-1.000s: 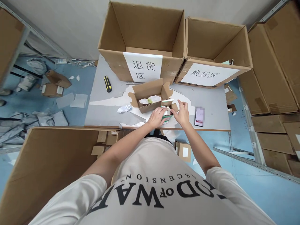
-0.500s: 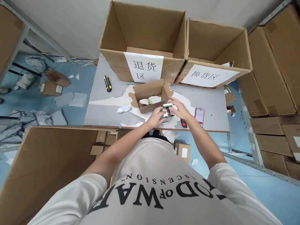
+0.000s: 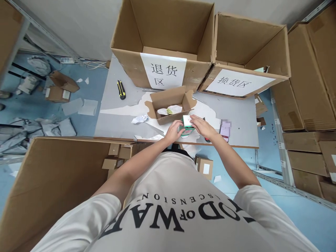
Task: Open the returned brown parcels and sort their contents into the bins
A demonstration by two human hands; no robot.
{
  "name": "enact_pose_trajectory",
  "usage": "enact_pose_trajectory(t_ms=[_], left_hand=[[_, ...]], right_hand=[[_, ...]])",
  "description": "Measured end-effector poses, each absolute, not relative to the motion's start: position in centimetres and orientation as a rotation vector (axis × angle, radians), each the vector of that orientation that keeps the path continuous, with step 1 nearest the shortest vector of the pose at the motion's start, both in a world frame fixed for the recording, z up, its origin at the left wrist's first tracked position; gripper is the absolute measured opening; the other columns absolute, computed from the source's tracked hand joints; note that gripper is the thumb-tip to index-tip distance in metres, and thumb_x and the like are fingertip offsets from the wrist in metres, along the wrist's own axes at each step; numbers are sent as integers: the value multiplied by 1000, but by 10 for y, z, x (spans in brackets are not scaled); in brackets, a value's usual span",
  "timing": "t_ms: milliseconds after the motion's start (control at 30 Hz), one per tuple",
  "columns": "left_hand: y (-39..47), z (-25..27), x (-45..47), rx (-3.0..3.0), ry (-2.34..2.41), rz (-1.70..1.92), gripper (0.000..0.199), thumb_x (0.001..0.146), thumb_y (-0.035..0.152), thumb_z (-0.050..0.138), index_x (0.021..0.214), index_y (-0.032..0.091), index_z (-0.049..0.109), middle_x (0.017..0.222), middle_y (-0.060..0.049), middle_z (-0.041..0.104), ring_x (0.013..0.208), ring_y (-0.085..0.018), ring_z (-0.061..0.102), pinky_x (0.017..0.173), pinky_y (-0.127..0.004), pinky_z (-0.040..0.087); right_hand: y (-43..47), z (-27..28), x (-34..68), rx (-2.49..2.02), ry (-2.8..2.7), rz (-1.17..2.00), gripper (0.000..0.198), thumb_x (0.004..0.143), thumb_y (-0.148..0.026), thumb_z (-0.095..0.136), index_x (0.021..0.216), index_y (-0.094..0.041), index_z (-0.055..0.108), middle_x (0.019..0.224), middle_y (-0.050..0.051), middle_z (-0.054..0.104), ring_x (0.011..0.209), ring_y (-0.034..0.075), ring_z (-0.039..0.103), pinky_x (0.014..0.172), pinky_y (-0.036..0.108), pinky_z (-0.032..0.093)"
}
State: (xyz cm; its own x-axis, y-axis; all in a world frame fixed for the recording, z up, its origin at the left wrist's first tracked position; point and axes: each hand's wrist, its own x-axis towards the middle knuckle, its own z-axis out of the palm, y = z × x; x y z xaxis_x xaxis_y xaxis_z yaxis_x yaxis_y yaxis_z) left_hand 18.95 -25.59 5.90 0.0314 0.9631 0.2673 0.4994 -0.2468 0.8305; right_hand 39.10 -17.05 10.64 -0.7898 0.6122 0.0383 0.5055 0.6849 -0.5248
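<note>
A small green-and-white box [image 3: 187,122] stands at the table's front edge, its white top now over the opening. My left hand [image 3: 173,132] is closed around the left side of this box, thumb toward the front. From the right, my right hand [image 3: 204,127] grips the box too, with its fingertips on the white top. Just behind is an open brown carton [image 3: 166,119] holding crumpled white paper [image 3: 176,109] and something small and yellow-green. A red-and-black tool [image 3: 207,140] lies mostly hidden under my right hand.
Two large cardboard boxes with paper signs [image 3: 164,71] [image 3: 237,83] line the back of the table. A yellow-and-black box cutter [image 3: 121,90] and crumpled paper [image 3: 140,119] lie on the left, a phone [image 3: 225,130] on the right. A big carton [image 3: 65,175] stands front left.
The small box's flap, raised half a second ago with the dark inside showing, has come down over the top. My right hand has lowered with it. The view has shifted slightly.
</note>
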Motion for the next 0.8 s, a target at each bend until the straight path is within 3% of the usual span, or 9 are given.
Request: enact_pose_trajectory(t_ms=[200,333,433,533,800], left_hand=[[-256,57,191,1764,1509,1118,16,87,30,57,99,20,53,108,-9,61,102,-19,61,89,-37,51],[-259,57,188,1824,1498,1085,16,87,29,58,99,20,53,106,-9,62,103,-20,60,90,-37,50],[-262,58,186,1832,1470,1075,14,87,29,57,97,20,54,103,-8,62,102,-20,60,88,-37,50],[-262,59,185,1828,1449,1080,13,88,29,56,96,19,55,102,-8,62,101,-20,60,88,-36,50],[-263,52,164,1828,1520,883,16,84,26,58,99,18,59,106,-9,62,101,-21,61,90,-39,50]], right_hand=[[-179,104,394,-889,-2801,676,29,96,-17,38,112,-24,61,144,8,50,142,26,35,108,53,42],[-184,108,397,-784,-2773,715,24,93,-32,49,109,-22,64,141,13,51,137,30,40,109,54,39],[-185,109,398,-832,-2668,739,33,83,-45,64,105,-21,65,146,16,41,138,35,33,109,58,34],[-181,107,396,-870,-2614,850,38,77,-43,71,107,-22,61,150,16,31,141,35,28,108,56,34],[-176,98,391,-920,-2619,907,31,76,-26,67,105,-24,55,131,14,40,124,30,45,102,50,40]])
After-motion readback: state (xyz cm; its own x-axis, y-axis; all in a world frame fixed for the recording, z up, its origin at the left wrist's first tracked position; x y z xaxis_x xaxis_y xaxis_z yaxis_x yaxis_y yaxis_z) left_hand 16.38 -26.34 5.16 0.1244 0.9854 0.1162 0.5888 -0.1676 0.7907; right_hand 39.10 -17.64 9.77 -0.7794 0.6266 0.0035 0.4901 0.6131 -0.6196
